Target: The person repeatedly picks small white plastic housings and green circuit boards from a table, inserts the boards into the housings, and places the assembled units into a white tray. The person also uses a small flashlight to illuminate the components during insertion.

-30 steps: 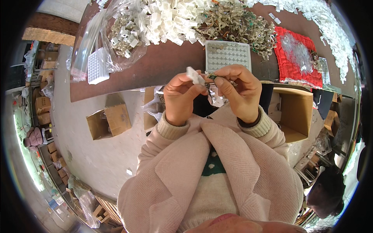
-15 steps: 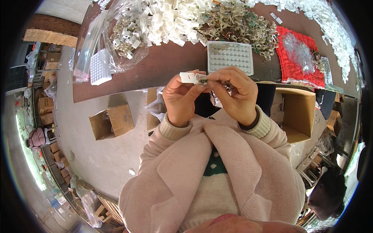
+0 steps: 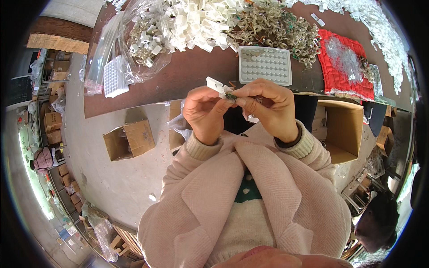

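A small white plastic casing (image 3: 215, 84) is pinched between the thumb and fingers of my left hand (image 3: 203, 111), tilted up to the left. Right against it sits a small green circuit-board piece (image 3: 230, 95), gripped by the fingertips of my right hand (image 3: 271, 107). Some of that piece is covered by my fingers. Below the right fingers a bit of clear or whitish material shows, too hidden to name. Both hands meet in front of the table edge, close to a white compartment tray (image 3: 265, 81) with several round grey discs in its far rows.
On the brown table (image 3: 147, 91) lie a heap of white casings (image 3: 201, 22), a heap of clear ring-shaped parts (image 3: 277, 31), a plastic bag of parts (image 3: 147, 49), a white dimpled tray (image 3: 116, 78) and a red cloth (image 3: 333, 67). Cardboard boxes (image 3: 138, 137) stand below.
The white casing has turned from lying level to tilting up at its left end. More of the green piece shows between my fingertips. Both hands stay in nearly the same place.
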`<state>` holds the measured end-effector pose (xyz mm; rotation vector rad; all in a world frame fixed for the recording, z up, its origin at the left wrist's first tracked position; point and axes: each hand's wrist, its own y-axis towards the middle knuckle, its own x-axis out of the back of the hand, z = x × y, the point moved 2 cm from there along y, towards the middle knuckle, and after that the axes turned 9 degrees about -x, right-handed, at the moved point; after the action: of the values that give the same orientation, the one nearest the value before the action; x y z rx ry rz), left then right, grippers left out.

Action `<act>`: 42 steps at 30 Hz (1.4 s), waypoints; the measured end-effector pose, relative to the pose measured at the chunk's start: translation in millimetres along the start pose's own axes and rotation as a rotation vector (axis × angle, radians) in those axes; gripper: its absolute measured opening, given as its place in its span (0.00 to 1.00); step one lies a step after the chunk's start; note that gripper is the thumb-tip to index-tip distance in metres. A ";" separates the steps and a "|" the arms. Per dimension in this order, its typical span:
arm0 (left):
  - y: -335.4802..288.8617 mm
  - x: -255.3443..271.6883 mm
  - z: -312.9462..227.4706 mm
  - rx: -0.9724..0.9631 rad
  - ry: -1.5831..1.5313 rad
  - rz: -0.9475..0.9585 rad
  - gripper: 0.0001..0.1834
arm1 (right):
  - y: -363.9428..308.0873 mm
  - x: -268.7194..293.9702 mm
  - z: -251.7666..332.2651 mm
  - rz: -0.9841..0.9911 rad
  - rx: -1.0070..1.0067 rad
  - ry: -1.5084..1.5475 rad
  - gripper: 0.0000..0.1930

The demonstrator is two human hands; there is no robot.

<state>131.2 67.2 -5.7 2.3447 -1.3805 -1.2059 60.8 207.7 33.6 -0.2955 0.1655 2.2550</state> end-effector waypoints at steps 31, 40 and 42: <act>-6.8 -0.7 6.6 0.064 -0.053 -0.039 0.13 | 2.2 -3.4 3.9 -0.076 -0.061 -0.001 0.11; -6.2 0.0 13.7 0.304 -0.232 -0.205 0.08 | 0.5 -6.4 -10.9 -0.050 -0.007 -0.266 0.12; -3.0 5.5 15.9 0.332 -0.257 -0.229 0.06 | 1.6 4.0 -6.6 -0.088 0.066 -0.418 0.13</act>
<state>123.3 68.4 -20.9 2.7137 -1.5257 -1.4853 58.1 208.2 26.2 0.2019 0.0048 2.1664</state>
